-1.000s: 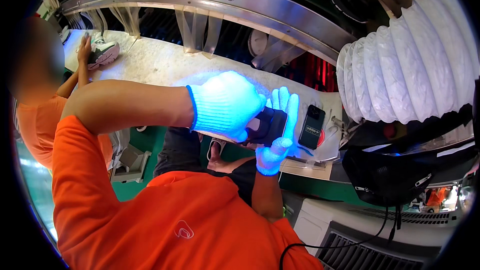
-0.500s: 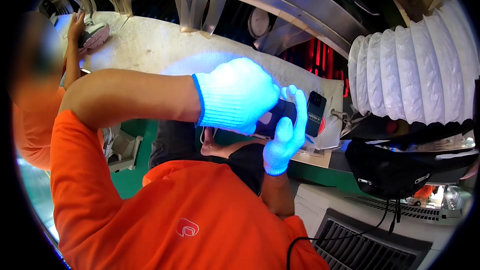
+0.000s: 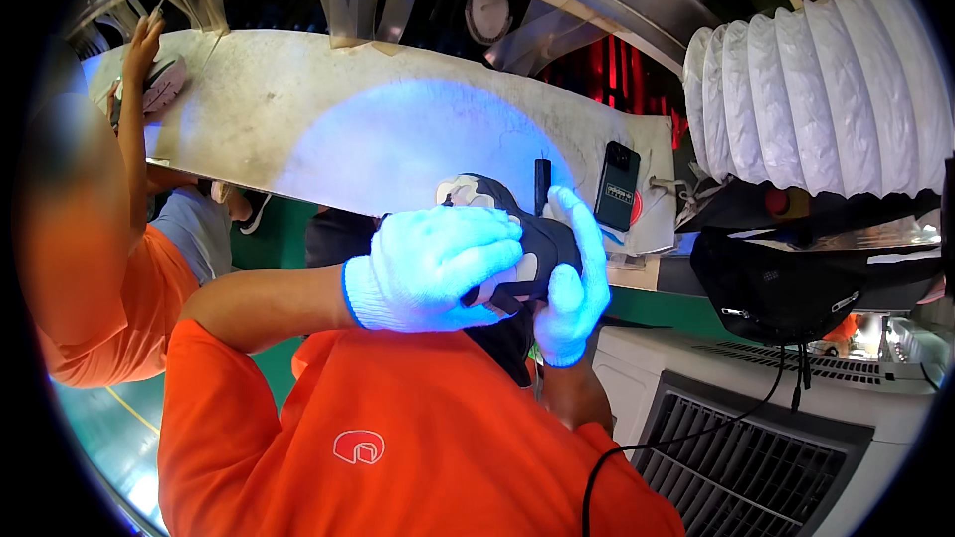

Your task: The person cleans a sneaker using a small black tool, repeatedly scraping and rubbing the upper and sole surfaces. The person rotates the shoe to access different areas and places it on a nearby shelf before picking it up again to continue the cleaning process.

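Observation:
A dark shoe (image 3: 537,239) with pale patches is held in front of my chest at the bench's near edge. My left hand (image 3: 438,268), in a white knitted glove lit blue, lies across its left side with fingers pressed together on it, hiding much of the upper. My right hand (image 3: 575,283), gloved alike, grips its right end, with the thumb on the near side and the fingers stretched along the far side. Just beyond the shoe a slim black cylinder (image 3: 542,182) is on the bench; its kind I cannot make out.
A pale bench (image 3: 249,99) bears a round patch of blue light. To the right lie a dark phone (image 3: 617,186), a white ribbed duct (image 3: 816,109), a black bag (image 3: 776,283) and a grilled machine (image 3: 637,358). At left, a co-worker's hand (image 3: 144,45) holds another shoe (image 3: 164,85).
My left hand has come down toward my body and slightly left, baring more of the shoe. Blue light now falls in a wide round patch on the bench; the black cylinder now shows.

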`<action>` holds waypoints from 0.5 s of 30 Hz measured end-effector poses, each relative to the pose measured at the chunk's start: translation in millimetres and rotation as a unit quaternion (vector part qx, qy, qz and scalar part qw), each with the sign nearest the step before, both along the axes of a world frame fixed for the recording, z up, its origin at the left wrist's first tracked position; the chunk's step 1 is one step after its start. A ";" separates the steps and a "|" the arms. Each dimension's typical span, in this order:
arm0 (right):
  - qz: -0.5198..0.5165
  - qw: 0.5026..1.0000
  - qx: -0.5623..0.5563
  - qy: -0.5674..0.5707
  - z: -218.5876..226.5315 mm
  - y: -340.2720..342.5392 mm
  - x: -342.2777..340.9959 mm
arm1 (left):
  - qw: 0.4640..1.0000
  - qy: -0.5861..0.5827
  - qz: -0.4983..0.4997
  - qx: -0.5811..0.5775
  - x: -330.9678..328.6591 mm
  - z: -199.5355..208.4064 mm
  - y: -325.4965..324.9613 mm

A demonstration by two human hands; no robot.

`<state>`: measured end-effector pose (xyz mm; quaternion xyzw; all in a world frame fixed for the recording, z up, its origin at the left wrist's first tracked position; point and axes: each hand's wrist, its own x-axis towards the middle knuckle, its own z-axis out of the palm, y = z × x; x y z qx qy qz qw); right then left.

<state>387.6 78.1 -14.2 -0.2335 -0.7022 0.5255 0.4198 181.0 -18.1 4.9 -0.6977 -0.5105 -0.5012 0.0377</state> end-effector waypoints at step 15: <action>-0.079 0.977 0.076 -0.185 32.7 -15.2 3.1 | 0.996 0.047 -0.074 0.036 -3.6 -17.7 -7.0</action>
